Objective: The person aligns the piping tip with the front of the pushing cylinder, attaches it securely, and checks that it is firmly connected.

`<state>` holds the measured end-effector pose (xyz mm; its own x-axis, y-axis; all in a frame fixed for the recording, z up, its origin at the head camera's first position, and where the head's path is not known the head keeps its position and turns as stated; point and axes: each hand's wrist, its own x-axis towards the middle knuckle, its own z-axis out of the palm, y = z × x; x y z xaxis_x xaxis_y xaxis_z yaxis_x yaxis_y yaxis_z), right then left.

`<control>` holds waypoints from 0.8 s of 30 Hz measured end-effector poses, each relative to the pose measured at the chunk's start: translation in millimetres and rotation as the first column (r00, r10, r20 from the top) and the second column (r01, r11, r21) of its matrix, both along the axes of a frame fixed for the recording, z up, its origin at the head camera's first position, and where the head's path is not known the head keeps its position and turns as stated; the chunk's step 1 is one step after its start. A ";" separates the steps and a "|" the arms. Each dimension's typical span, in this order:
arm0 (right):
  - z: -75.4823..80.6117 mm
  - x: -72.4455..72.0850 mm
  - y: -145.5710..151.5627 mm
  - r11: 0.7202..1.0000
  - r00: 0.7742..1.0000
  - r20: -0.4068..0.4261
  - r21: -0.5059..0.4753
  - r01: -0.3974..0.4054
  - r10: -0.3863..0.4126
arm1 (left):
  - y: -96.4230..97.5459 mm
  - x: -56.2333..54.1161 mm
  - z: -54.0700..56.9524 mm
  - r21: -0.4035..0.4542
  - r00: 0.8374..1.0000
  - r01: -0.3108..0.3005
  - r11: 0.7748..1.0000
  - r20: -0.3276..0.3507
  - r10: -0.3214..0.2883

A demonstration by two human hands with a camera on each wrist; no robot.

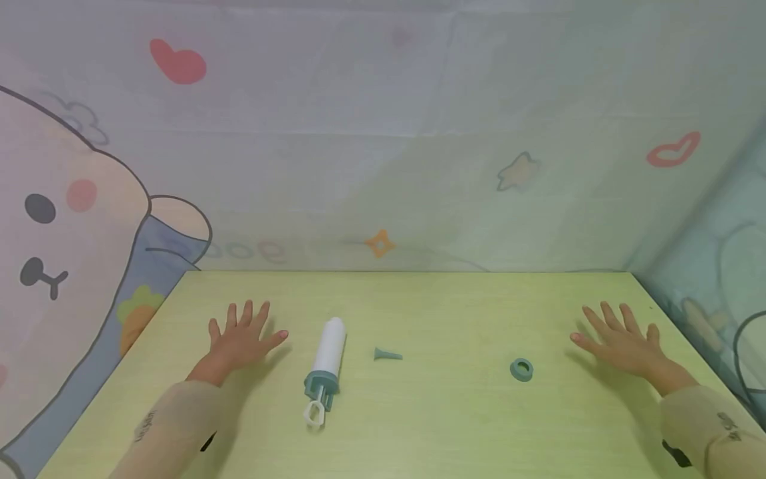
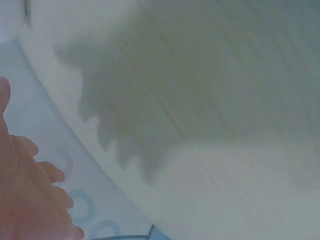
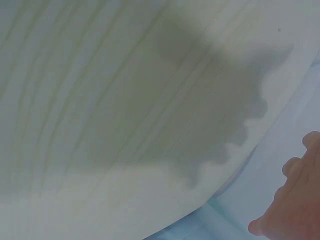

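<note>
My left hand (image 1: 239, 341) is spread with straight fingers over the left side of the table, holding nothing. Just right of it lies a white tube with a teal collar and a white pull-ring handle, like a caulking-gun or large syringe (image 1: 329, 349). A small teal cone-shaped nozzle (image 1: 387, 354) lies on its side near the middle. Farther right is a teal ring cap (image 1: 522, 370). My right hand (image 1: 625, 346), also spread and holding nothing, is to the right of that ring. Both wrist views show hand shadows on the tabletop beneath.
The pale yellow-green table (image 1: 431, 426) ends at a hanging cloth (image 1: 383, 133) printed with a bear, hearts and stars. At the far right a dark cable (image 1: 739, 359) hangs beside the table's edge.
</note>
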<state>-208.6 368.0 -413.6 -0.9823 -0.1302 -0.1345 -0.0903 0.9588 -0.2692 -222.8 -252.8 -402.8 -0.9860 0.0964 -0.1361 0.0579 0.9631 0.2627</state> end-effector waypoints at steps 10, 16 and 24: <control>2.1 -3.3 -23.7 0.999 0.998 -0.036 0.002 -0.044 0.044 | 34.5 -1.1 7.0 -0.016 0.996 0.078 0.997 -0.042 -0.079; 3.6 -2.7 -40.5 0.996 0.993 -0.069 -0.004 -0.094 0.093 | 57.4 -1.3 9.9 -0.039 0.988 0.134 0.990 -0.071 -0.137; 2.6 -1.0 -57.5 0.987 0.981 -0.119 -0.027 -0.158 0.154 | 84.1 -3.5 4.8 -0.059 0.965 0.233 0.971 -0.107 -0.239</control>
<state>-209.6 310.5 -411.0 -0.9582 -0.2859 -0.0129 -0.2708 0.9204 -0.2820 -226.3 -168.7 -398.0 -0.9452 0.3245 -0.0356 0.3117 0.9294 0.1978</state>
